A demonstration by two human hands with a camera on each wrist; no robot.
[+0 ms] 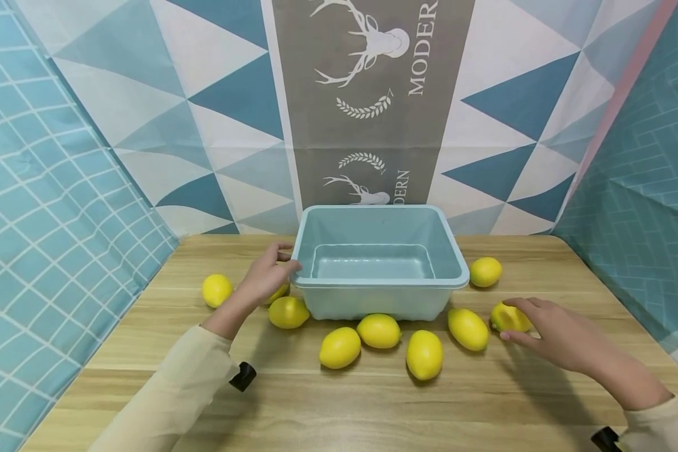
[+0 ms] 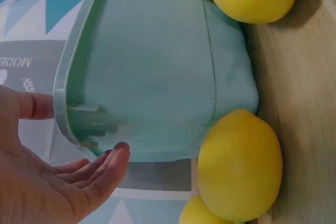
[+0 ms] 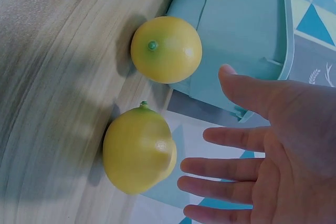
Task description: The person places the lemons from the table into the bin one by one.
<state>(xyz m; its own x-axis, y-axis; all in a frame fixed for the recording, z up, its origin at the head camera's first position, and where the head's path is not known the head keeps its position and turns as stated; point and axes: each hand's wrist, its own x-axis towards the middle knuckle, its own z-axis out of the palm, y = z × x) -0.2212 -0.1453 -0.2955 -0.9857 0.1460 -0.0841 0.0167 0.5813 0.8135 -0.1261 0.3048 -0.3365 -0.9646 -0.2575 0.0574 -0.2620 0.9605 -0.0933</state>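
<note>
A light blue rectangular plastic bin point(image 1: 378, 298) stands with its open top up, and no lemons show inside it. At the bin's left end is my left hand point(image 1: 268, 273), its thumb on the rim point(image 2: 60, 93) and its fingers bent in beneath that rim. My right hand point(image 1: 562, 336) is spread with fingers apart, holding nothing. It hovers by the rightmost yellow lemon point(image 1: 511, 318), overlapping it in the head view. In the right wrist view that lemon point(image 3: 137, 150) lies off the fingertips, its green stem tip showing.
Several lemons lie around the bin: a front lemon point(image 1: 424, 355), a left lemon point(image 1: 217, 290) and a lemon point(image 1: 485, 272) beside its right end. One near the left hand is partly hidden. Behind the wooden table point(image 1: 339, 414) hangs a patterned cloth point(image 1: 231, 94).
</note>
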